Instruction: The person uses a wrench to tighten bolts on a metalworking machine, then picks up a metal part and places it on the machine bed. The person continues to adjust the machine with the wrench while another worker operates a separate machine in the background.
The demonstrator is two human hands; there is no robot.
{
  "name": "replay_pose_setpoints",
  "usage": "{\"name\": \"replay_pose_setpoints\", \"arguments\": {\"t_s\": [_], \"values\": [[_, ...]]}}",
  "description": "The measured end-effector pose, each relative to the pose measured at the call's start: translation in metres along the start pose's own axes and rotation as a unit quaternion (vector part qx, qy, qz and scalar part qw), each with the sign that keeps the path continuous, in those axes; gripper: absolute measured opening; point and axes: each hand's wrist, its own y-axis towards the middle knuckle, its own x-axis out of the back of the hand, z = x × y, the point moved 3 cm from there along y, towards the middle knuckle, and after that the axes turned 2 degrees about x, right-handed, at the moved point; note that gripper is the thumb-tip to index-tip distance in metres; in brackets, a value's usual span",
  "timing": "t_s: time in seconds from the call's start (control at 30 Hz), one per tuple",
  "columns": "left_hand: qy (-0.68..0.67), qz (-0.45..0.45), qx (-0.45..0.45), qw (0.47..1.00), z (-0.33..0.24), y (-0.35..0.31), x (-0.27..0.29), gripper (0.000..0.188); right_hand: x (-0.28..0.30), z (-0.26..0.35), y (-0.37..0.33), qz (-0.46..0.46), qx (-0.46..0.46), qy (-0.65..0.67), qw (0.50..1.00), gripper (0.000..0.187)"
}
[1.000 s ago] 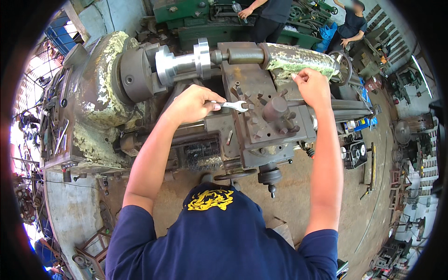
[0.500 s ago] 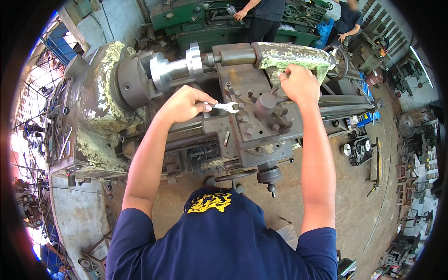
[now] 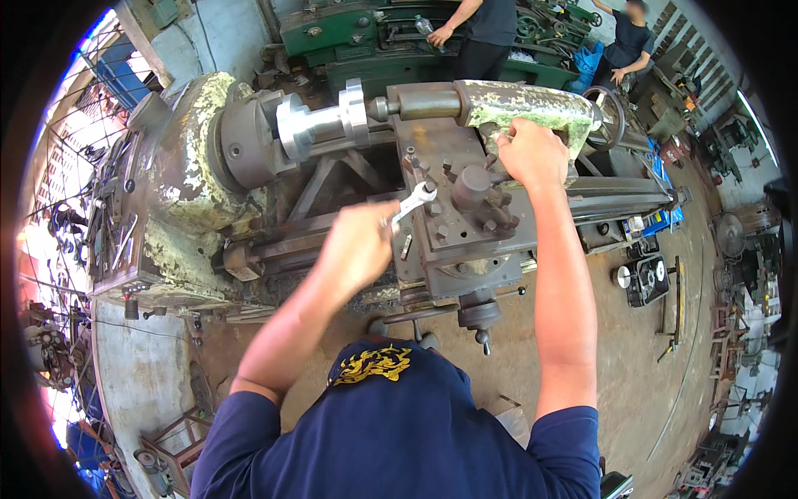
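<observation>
Nearest the camera, the person's dark blue shirt (image 3: pixel 399 441) fills the lower edge, and both bare forearms rise from it toward an old lathe (image 3: pixel 191 175).

The left hand (image 3: pixel 359 249) is curled into a fist around the handle of a silver wrench (image 3: pixel 414 202). The wrench's long axis runs on a diagonal, from the fist at lower left up to its open-ended head at upper right. That head sits on the top of the carriage (image 3: pixel 465 241), at a small bolt near the left edge of the block, just beside the tool post (image 3: pixel 472 187). The handle end is hidden inside the fist.

The carriage's flat rusty top ends in a straight edge just right of the left hand; below that edge a crank handle (image 3: pixel 480 320) hangs out over the floor. To the left of the wrench, between carriage and chuck, the bed lies open, with slanted ribs showing.

Further out, the right hand (image 3: pixel 532 154) is closed over the near side of the tailstock (image 3: pixel 524 108), a long body with flaking green paint lying left to right; the fingers wrap its lower edge, so their tips cannot be seen.

Left of it, a bright metal workpiece (image 3: pixel 320 125) with a flange sits in the chuck (image 3: pixel 245 145), its axis in line with the tailstock.

The brown floor (image 3: pixel 657 374) to the right is open. Beyond the lathe stands a green machine (image 3: pixel 366 37), with two other people at it.
</observation>
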Motion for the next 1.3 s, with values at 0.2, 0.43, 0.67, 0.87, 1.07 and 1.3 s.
{"name": "replay_pose_setpoints", "arguments": {"t_s": [0.2, 0.43, 0.67, 0.87, 1.07, 1.3], "values": [[-0.082, -0.050, -0.008, 0.995, 0.000, -0.047, -0.009, 0.040, -0.002, 0.000, -0.004, 0.013, 0.002, -0.009, 1.000, 0.033], [-0.032, 0.101, -0.072, 0.992, 0.035, 0.027, 0.033, 0.023, -0.001, 0.002, -0.004, 0.015, -0.006, -0.005, 1.000, 0.035], [-0.049, 0.166, -0.110, 0.979, 0.037, 0.057, 0.019, 0.024, 0.000, 0.001, -0.005, 0.009, -0.004, 0.000, 1.000, 0.035], [-0.055, 0.036, -0.024, 0.998, 0.002, -0.011, -0.003, 0.027, -0.001, 0.002, -0.002, 0.017, -0.023, -0.002, 1.000, 0.036], [-0.106, -0.013, 0.001, 0.994, 0.027, -0.006, 0.010, 0.031, -0.001, 0.005, -0.003, 0.003, -0.024, -0.016, 1.000, 0.036], [-0.053, 0.160, -0.087, 0.982, 0.047, 0.072, 0.040, 0.035, 0.000, 0.007, -0.002, 0.021, -0.037, -0.018, 0.999, 0.038]]}}
